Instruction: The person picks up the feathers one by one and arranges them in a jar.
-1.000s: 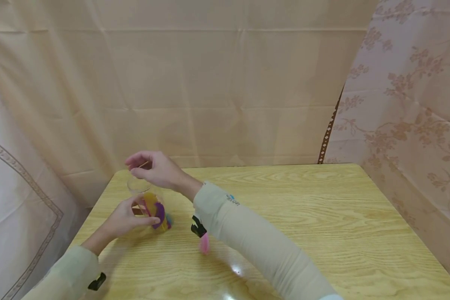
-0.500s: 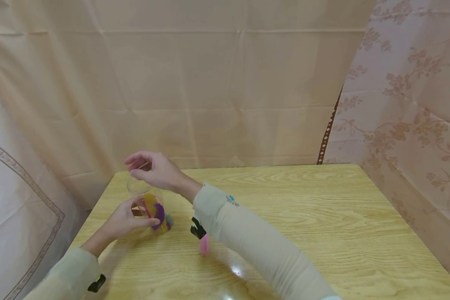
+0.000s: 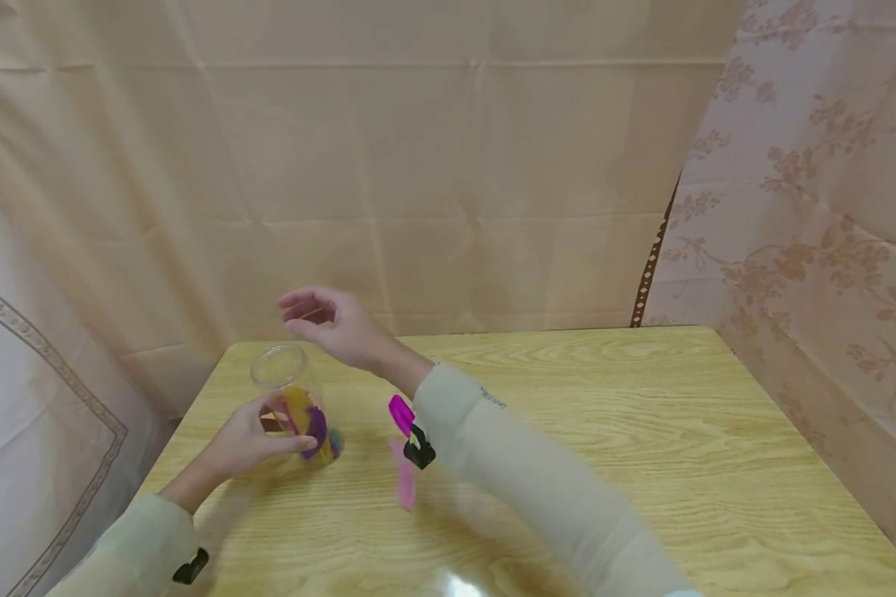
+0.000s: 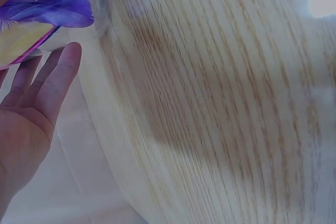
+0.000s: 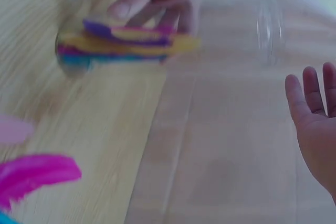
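A clear jar (image 3: pixel 308 388) stands upright at the table's left side, with purple (image 3: pixel 317 429), yellow and other bright feathers inside. My left hand (image 3: pixel 241 446) grips its side, thumb toward me and fingers behind. In the left wrist view the purple feather (image 4: pixel 50 8) shows through the wall above those fingers. Raised to the right of the jar's mouth, my right hand (image 3: pixel 341 328) has loosely bent fingers and holds nothing visible. Below the right forearm, a magenta feather (image 3: pixel 401 414) and a light pink feather (image 3: pixel 406 481) lie on the table, partly hidden by the sleeve and strap.
The wooden table (image 3: pixel 605 448) stretches to the right. A beige curtain (image 3: pixel 448 191) hangs behind its far edge, and patterned cloths (image 3: pixel 821 207) hang at the sides. At the right wrist view's lower left corner is a bit of blue (image 5: pixel 5 219), probably another feather.
My right hand has moved right and slightly up, away from the jar's mouth, uncovering the rim. The magenta feather has come into view. The left hand and jar stay put.
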A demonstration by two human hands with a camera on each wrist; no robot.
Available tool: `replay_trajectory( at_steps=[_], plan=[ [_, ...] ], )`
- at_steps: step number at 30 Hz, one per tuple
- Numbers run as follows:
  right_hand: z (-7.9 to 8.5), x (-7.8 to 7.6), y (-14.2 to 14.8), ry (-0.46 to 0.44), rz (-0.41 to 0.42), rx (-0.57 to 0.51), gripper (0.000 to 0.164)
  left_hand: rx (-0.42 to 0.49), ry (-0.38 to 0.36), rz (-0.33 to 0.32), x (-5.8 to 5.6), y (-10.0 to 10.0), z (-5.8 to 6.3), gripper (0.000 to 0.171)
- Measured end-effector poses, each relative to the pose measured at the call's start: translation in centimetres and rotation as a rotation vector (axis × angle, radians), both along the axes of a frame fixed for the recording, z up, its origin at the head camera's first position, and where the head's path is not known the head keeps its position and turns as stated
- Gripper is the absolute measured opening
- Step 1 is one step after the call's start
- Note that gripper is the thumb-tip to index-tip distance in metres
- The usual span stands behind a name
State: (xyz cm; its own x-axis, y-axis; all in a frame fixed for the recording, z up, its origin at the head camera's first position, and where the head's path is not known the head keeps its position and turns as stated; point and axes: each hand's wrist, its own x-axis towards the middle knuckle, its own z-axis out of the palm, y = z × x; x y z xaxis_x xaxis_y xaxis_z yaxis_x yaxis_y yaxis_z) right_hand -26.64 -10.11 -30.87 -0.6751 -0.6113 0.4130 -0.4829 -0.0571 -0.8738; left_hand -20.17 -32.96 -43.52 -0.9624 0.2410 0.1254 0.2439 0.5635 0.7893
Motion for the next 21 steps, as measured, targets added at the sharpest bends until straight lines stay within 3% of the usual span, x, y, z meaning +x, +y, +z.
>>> replay_trajectory(
  at_steps=[12,21],
  plan=[
    [-2.2,-3.3,5.9,-0.079,-0.154,0.136,0.037,-0.005,-0.015,0.014,0.1,-0.1,0.0,0.062],
    [-4.7,-4.2,10.2,-0.087,-0.242,0.346,0.043,0.015,-0.012,0.005,0.0,-0.2,-0.2,0.058]
  ],
)
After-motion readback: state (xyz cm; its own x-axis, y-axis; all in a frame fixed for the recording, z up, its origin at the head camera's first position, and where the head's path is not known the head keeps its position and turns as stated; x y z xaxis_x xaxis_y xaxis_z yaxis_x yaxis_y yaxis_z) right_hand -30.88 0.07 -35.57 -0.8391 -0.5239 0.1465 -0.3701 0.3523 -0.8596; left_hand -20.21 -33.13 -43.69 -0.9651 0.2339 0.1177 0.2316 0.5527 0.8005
